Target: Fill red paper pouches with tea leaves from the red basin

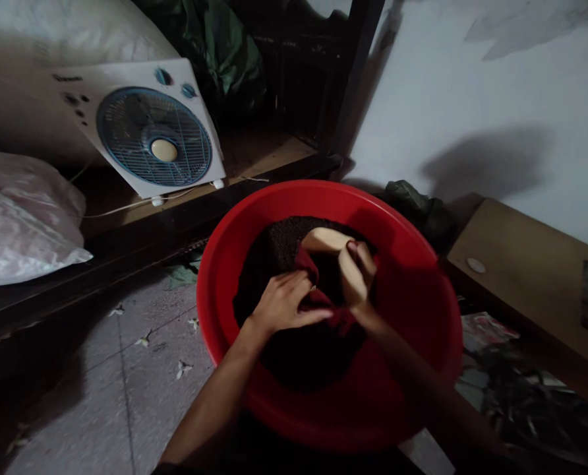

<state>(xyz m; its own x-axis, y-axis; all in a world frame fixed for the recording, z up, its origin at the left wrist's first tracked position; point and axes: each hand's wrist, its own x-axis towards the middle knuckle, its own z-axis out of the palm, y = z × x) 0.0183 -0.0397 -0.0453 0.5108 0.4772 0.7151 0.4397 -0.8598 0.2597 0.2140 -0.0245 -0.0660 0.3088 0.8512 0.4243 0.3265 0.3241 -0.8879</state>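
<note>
Where the tiled floor (101, 389) meets a low wooden shelf (254, 158), a red basin (412, 343) sits on the floor, holding a heap of dark, wet-looking cloth (279, 247). Both hands are inside the basin, near its middle. The left hand (285, 301) is clenched over a fold of red cloth (310, 264), knuckles up. The right hand (356, 273), just beside it and touching the same red cloth, grips it together with a pale piece (326, 239) that bulges up between the fingers. A white box fan (146, 128) with a blue grille leans on the shelf behind the basin, beside a pale sack (20, 224). A low wooden table (526, 264) stands at the right by the wall.
</note>
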